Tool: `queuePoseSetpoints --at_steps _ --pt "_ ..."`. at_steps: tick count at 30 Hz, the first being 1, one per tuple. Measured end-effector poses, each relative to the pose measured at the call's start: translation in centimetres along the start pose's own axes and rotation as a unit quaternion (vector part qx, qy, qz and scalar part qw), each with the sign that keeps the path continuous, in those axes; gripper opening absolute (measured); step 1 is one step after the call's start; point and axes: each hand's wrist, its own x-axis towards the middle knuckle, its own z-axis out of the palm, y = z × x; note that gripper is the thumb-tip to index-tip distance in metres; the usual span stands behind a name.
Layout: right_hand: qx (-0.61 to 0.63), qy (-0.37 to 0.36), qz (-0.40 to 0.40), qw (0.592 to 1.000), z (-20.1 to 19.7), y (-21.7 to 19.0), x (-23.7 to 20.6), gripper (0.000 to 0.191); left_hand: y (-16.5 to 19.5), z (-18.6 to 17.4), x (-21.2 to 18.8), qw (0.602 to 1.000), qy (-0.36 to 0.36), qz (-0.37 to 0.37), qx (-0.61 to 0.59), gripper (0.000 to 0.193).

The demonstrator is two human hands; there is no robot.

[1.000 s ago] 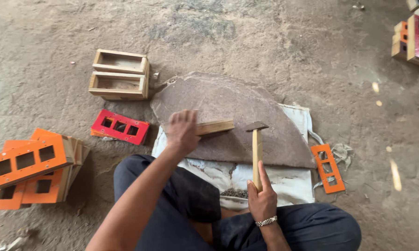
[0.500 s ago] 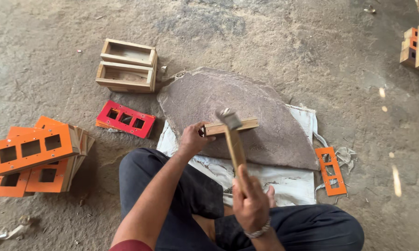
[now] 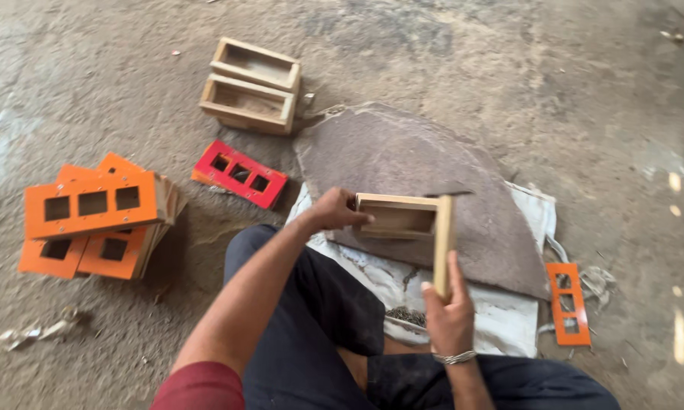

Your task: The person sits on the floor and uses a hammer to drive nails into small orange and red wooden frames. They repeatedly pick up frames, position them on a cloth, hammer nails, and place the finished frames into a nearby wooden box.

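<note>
Rough grey concrete floor (image 3: 448,53) fills the view, seen from above by a seated person in dark trousers; directly beneath the hands lies a flat brownish stone slab (image 3: 433,163) resting on a white cloth (image 3: 509,319). On the slab stands a small open wooden box frame (image 3: 395,216); the left hand (image 3: 334,211) is closed on its near-left end, steadying it; the right hand (image 3: 448,315), nearer the body, is wrapped around the wooden handle of a hammer (image 3: 442,243), whose dark head sits level with the frame's right corner, blurred, so contact cannot be told. Beyond the left hand, well apart, two finished-looking wooden boxes (image 3: 251,87) sit side by side; between them and the left hand lies a red plate (image 3: 239,175) with three square cutouts; far out to the left is a stack of orange plates (image 3: 91,216) of the same pattern; one orange plate (image 3: 568,304) lies just right of the right hand. Judging from this, two boxes seem complete, one is being nailed, and many plates remain unfitted.
</note>
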Motion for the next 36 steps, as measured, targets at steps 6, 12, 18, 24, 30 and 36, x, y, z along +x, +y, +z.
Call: queuePoseSetpoints --at_steps 6,12,18,24,30,36 --pt "0.317 -0.034 0.167 0.933 0.3 5.1 4.8 0.084 -4.0 -8.7 -3.1 0.937 0.276 -0.085 0.196 0.038" --pt "0.321 0.003 0.203 0.925 2.4 8.6 6.2 0.083 -5.5 -9.3 -5.4 0.894 0.259 -0.135 0.338 0.052" --pt "0.218 0.03 0.187 0.957 3.1 9.9 6.2 0.078 -4.2 -9.2 -5.5 0.895 0.25 -0.15 0.338 0.041" --pt "0.177 0.049 0.163 0.969 3.5 11.2 6.1 0.084 -1.6 -6.5 -4.6 0.947 0.197 -0.078 0.241 0.035" --pt "0.167 0.048 0.166 0.971 3.7 12.5 6.1 0.096 4.8 3.2 -2.1 0.988 0.117 -0.033 0.095 0.039" --pt "0.022 0.092 0.014 0.995 3.1 12.5 5.9 0.091 9.7 9.7 0.1 0.988 0.089 -0.041 0.123 0.049"
